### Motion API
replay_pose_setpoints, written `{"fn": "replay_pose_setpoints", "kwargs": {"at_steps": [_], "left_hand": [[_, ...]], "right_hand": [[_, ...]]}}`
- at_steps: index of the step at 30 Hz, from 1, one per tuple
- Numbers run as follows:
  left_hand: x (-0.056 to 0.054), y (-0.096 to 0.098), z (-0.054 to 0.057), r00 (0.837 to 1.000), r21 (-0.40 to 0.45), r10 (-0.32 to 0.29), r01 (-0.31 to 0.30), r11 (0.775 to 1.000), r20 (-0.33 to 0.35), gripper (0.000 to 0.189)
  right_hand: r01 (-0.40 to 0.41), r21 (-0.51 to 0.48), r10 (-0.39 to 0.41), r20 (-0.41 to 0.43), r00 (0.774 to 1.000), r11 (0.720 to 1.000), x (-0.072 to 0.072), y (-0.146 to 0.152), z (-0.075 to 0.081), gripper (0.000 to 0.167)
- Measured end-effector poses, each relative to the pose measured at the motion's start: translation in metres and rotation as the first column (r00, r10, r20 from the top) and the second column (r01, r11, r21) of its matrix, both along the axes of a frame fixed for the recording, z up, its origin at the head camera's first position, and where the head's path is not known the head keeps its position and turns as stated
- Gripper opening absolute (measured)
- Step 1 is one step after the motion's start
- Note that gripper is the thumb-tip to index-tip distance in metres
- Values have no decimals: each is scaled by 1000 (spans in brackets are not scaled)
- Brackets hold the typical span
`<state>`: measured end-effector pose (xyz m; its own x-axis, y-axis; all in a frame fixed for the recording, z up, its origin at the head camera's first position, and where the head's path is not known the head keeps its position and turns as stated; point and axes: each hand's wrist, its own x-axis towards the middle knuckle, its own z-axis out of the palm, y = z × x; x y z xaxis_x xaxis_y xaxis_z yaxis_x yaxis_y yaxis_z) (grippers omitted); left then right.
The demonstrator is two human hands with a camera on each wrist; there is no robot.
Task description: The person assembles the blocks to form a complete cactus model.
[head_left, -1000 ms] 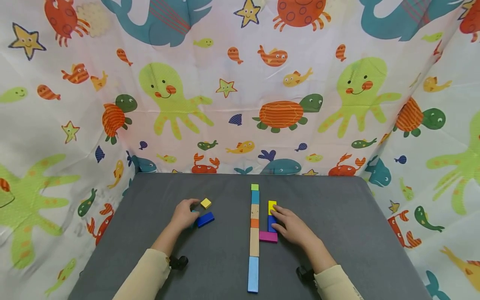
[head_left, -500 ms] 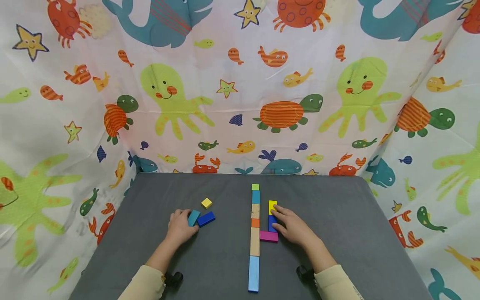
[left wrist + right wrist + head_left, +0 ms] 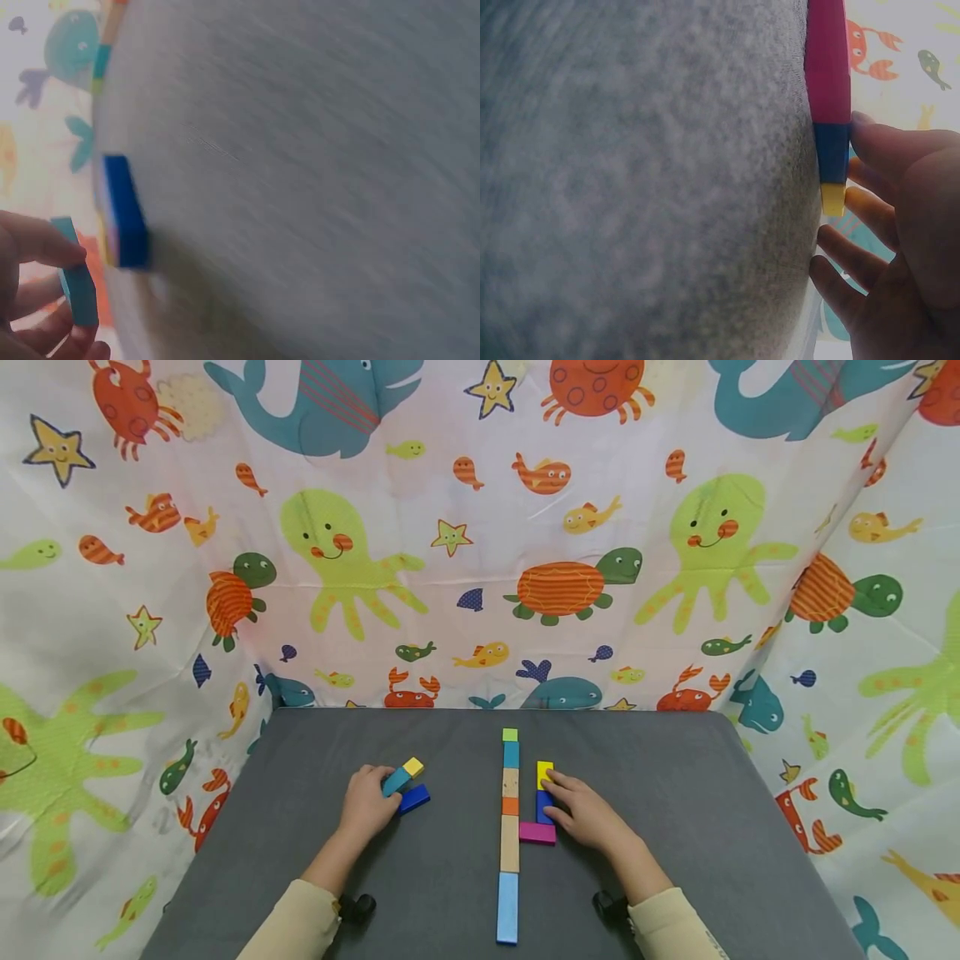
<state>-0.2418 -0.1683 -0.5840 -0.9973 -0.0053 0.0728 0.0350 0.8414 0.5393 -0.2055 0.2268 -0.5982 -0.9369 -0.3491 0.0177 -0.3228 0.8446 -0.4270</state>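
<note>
My left hand (image 3: 367, 806) pinches a teal block (image 3: 395, 782) between thumb and fingers; in the left wrist view the teal block (image 3: 78, 289) looks tilted. In the head view its far end meets or overlaps a small yellow block (image 3: 413, 767). A dark blue block (image 3: 415, 798) lies just to the right of those fingertips. My right hand (image 3: 592, 814) rests with loosely spread fingers at the right side of a yellow block (image 3: 543, 772) and a blue block (image 3: 543, 810), placed end to end. Below them a magenta block (image 3: 537, 833) lies crosswise.
A straight row of blocks runs down the grey table (image 3: 442, 893): a green block (image 3: 510, 735) at the far end, then teal, wooden and orange ones, down to a light blue block (image 3: 507, 908) nearest me. A sea-animal printed curtain (image 3: 442, 485) surrounds the table's back and sides.
My left hand has regripped the teal block and moved it up and right, toward the small yellow block. The right hand and the row have stayed in place.
</note>
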Motion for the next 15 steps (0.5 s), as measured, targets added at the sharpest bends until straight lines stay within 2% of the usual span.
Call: {"fn": "replay_pose_setpoints", "kwargs": {"at_steps": [5, 9, 15], "left_hand": [[-6, 24, 13, 994, 26, -106, 107, 994, -26, 42], [-11, 44, 18, 986, 20, -164, 164, 986, -19, 39], [-23, 73, 17, 963, -33, -266, 267, 963, 38, 37]], "right_hand": [[-2, 3, 2, 1, 1000, 1000, 0, -1, 0, 56], [-3, 4, 3, -2, 1000, 1000, 0, -1, 1, 56], [-1, 4, 1, 1, 1000, 1000, 0, -2, 2, 57]]}}
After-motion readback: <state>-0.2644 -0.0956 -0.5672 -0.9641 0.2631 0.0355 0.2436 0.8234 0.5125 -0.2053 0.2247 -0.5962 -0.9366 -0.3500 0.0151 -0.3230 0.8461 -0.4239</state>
